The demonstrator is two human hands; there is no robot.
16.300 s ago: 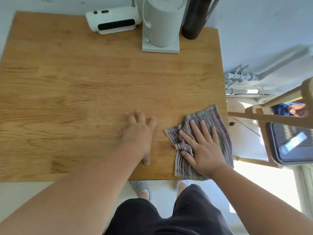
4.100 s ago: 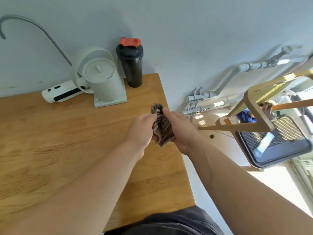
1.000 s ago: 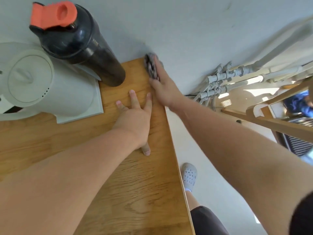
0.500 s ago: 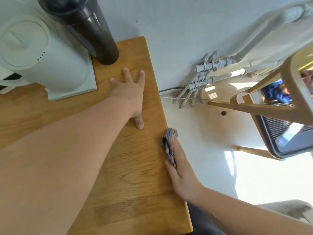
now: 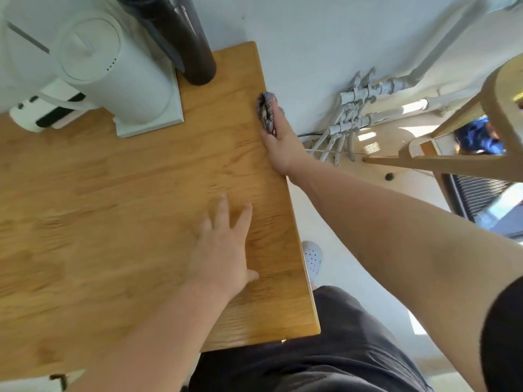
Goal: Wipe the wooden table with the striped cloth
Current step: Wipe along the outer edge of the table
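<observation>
The wooden table fills the left and middle of the view. My right hand presses the bunched striped cloth against the table's right side edge, toward the far corner. Only a grey and dark striped wad of the cloth shows above my fingers. My left hand lies flat on the tabletop with fingers spread, near the right edge and closer to me, holding nothing.
A white kettle on its base and a dark bottle stand at the table's far right corner, with a white device behind the kettle. Grey pipes run along the wall. A wooden chair stands at right.
My right hand has slid the cloth along the table's side edge away from me toward the far corner. My left hand has moved back toward me on the tabletop.
</observation>
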